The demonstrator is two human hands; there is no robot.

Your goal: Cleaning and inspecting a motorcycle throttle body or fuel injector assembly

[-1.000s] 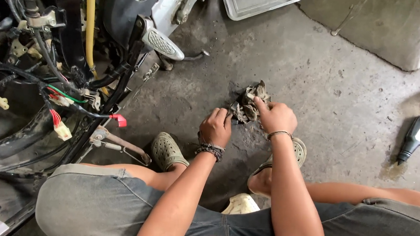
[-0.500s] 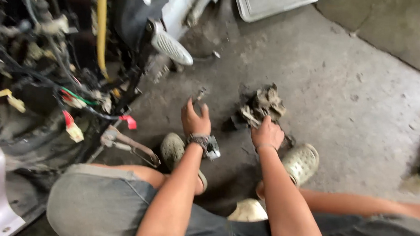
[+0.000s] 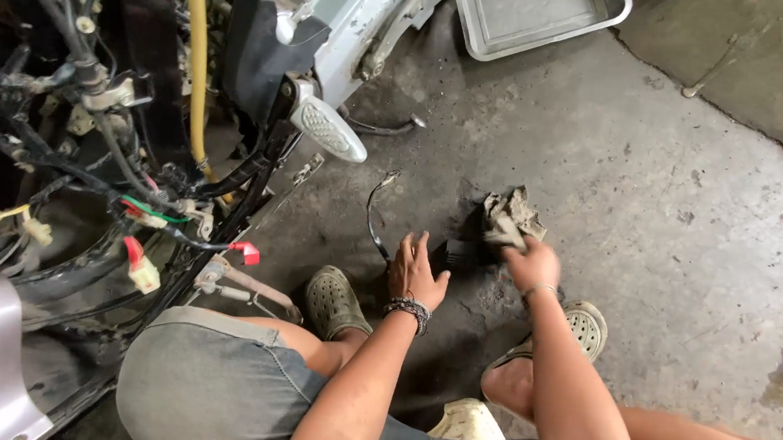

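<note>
My right hand (image 3: pixel 531 264): arm extended, fingers clamped on a dirty rag (image 3: pixel 511 217) on the concrete floor (image 3: pixel 690 216), at 12 o'clock. My left hand (image 3: pixel 415 270): fingers spread apart, palm down, touching a small black part (image 3: pixel 459 255) at its 3 o'clock.

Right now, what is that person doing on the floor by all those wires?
A person sits low on the concrete floor beside a stripped motorbike with loose wires hanging out. Their right hand grips a dirty crumpled rag and presses it on a small dark part on the floor. Their left hand is spread open right next to that part, near a thin bent cable. A metal tray lies farther off.
</note>
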